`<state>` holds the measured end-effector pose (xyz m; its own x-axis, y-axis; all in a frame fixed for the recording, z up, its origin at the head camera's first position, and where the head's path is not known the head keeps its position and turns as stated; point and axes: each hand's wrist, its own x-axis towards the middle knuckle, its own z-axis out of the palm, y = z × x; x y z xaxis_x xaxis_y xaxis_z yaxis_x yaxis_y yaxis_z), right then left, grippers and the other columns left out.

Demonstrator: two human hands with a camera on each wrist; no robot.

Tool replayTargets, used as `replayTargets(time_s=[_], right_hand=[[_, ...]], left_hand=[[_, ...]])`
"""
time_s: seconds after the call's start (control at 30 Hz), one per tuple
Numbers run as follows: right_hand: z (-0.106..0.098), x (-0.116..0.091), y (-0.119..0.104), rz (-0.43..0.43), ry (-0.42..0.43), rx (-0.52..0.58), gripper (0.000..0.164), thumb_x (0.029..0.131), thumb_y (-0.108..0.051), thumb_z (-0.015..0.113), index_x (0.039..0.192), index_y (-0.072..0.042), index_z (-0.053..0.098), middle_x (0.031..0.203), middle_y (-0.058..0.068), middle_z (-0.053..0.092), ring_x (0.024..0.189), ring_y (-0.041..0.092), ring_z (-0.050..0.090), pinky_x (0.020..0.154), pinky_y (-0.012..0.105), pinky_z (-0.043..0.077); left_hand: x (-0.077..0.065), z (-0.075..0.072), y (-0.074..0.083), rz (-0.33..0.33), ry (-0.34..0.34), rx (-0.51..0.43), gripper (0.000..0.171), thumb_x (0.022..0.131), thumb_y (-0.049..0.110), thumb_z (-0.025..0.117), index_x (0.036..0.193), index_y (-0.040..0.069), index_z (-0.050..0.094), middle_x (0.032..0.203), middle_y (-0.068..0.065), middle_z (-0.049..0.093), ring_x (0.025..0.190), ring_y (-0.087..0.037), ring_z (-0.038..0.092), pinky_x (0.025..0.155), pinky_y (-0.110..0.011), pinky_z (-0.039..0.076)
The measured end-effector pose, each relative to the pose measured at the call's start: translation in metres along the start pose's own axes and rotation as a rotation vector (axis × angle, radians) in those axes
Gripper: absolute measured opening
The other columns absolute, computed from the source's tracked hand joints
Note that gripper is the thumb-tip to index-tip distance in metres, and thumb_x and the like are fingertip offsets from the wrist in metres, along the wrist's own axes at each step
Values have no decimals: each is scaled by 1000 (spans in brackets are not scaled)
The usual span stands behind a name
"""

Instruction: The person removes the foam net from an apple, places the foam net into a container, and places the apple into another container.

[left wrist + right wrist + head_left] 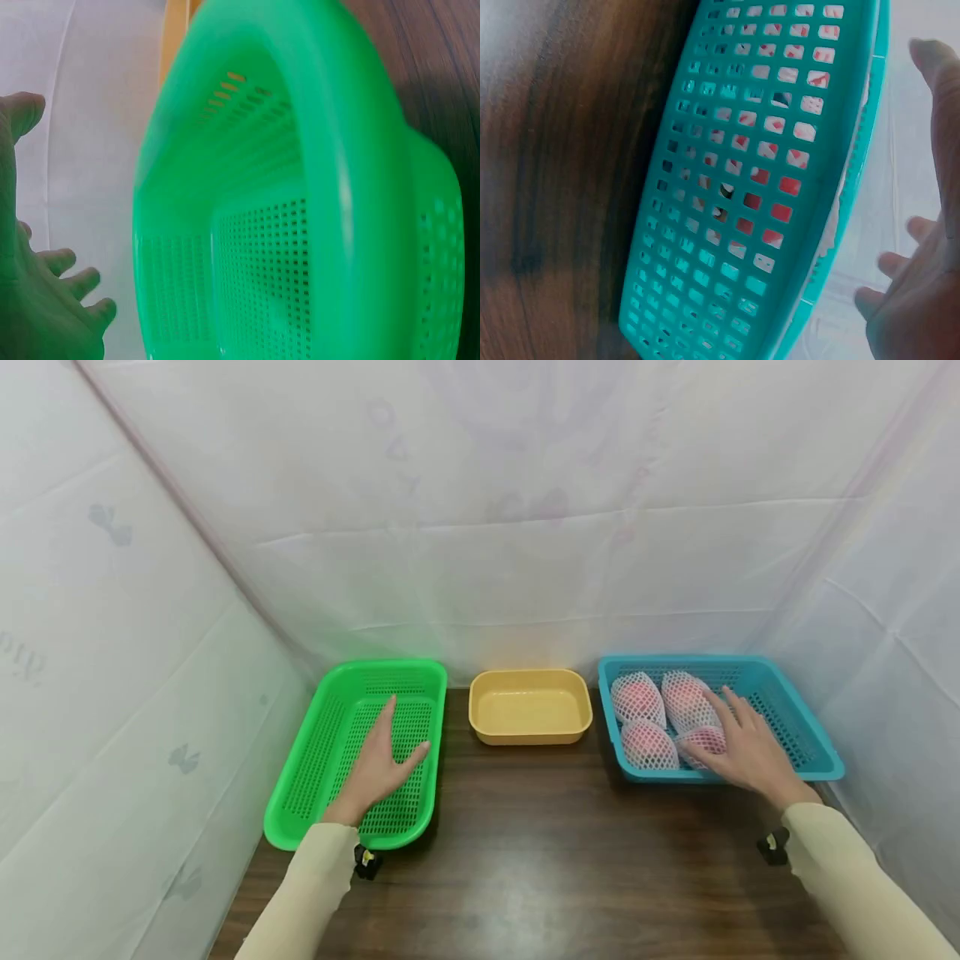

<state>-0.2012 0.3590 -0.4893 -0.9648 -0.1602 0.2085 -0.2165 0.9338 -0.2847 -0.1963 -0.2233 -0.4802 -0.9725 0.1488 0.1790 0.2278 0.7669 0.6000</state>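
My left hand (375, 768) hovers over the green perforated basket (414, 722), its thumb spread from the straight fingers, holding nothing. In the left wrist view the same hand (45, 300) stays apart from the basket's rim. On the other side, my right hand (750, 752) is over the blue perforated basket (798, 731) with fingers spread. Several pinkish-red round fruits (649, 745) in white foam nets sit in that basket's left half. One netted fruit (703, 742) lies partly hidden beneath the right hand, and whether the fingers touch it I cannot tell.
A small yellow tray (531, 710) stands between the two baskets, near the back. All three stand on a dark wooden table (525, 843). White cloth walls (480, 577) rise behind and on both sides, close to the baskets.
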Motion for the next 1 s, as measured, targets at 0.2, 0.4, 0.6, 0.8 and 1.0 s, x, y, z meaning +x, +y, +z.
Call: replayTargets(time_s=[0.2,0.4,0.6,0.8,1.0], right_hand=[[-6,12,0,5,-101,29,105,82,-57,70,157,-12,12,156,30,13,134,58,21,98,77,19],[-13,22,4,-16,-181,44,104,84,-55,69,157,-11,10,154,32,15,133,59,20,95,78,20],[-19,34,7,-21,-247,68,101,85,-56,67,155,-5,14,153,33,18,134,58,21,98,77,22],[-20,46,7,5,-299,119,100,87,-51,68,155,-3,13,153,34,16,135,57,19,99,76,21],[-22,57,5,-10,-325,105,98,88,-49,67,154,-1,12,153,33,17,136,56,19,101,74,20]], left_hand=[[-5,5,10,-53,-8,-84,99,87,59,62,157,26,0,162,-8,12,146,-34,19,110,-60,26],[-7,14,23,-98,-30,-177,97,84,60,65,155,22,10,155,-14,29,138,-35,35,102,-60,37],[-6,28,38,-96,-28,-260,92,85,53,69,152,19,16,153,-17,32,141,-31,32,106,-58,34],[-5,50,50,-66,-21,-294,86,86,43,72,150,19,21,154,-11,33,142,-24,31,111,-53,30],[-5,70,60,-26,18,-306,86,85,39,74,151,14,25,155,-6,32,142,-23,31,112,-50,29]])
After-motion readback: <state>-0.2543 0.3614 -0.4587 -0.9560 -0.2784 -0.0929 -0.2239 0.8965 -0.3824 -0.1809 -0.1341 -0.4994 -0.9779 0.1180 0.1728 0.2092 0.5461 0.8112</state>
